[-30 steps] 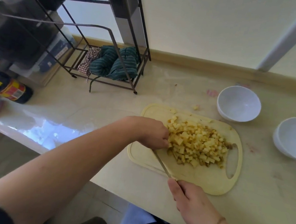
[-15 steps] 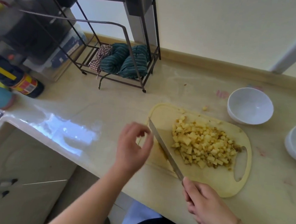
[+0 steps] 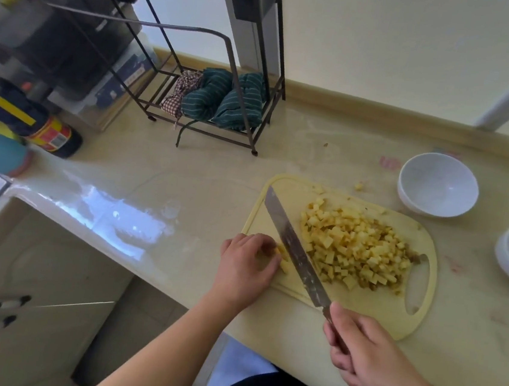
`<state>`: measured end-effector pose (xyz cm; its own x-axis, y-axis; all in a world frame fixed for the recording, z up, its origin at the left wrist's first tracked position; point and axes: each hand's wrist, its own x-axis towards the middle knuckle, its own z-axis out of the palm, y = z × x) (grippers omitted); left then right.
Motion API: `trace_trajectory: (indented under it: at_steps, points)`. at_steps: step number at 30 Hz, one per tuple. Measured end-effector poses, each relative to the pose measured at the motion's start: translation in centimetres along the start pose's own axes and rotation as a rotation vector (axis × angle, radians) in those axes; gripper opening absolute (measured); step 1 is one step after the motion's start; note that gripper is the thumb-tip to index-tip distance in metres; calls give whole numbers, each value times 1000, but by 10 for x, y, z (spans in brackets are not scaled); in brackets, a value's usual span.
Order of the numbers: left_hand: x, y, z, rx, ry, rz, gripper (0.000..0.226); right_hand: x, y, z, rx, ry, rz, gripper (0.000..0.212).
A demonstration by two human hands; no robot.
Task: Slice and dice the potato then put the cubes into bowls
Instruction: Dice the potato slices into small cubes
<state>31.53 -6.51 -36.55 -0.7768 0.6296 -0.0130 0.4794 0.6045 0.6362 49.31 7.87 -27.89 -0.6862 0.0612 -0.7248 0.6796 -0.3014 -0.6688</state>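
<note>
Gripping the knife [image 3: 294, 247] by its handle at the lower right of the frame, the right hand [image 3: 367, 358] had its fingers wrapped tight around it, the blade slanting across the cutting board [image 3: 391, 314]. The left hand [image 3: 245, 267] sat at the board's left edge, its fingers curled over a few potato pieces [image 3: 283, 260] just left of the blade. The heap of potato cubes [image 3: 357, 250] lay mid-board, right of the blade. Two white bowls [image 3: 438, 184] stood on the counter [image 3: 187, 167] at the right edge.
</note>
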Motion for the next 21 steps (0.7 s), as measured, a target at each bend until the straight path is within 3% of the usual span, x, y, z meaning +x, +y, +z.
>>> trace_trajectory:
  at_steps: [2,5,8,11,15,21]
  points:
    - [6,-6,-11,51,-12,183,27,-7,-1,-7,40,4,-31,60]
    - [26,-17,-23,211,-178,487,42,-13,-1,-16,93,31,-37,58]
    - [44,-23,-24,304,-332,655,37,-14,0,-22,107,52,-29,61]
    - [52,-24,-23,326,-306,768,26,-14,1,-23,105,51,-21,61]
    - [46,-27,-19,316,-230,728,31,-14,5,-20,83,47,-6,62]
    - [32,-33,-9,117,-231,606,19,-12,7,-18,33,32,12,61]
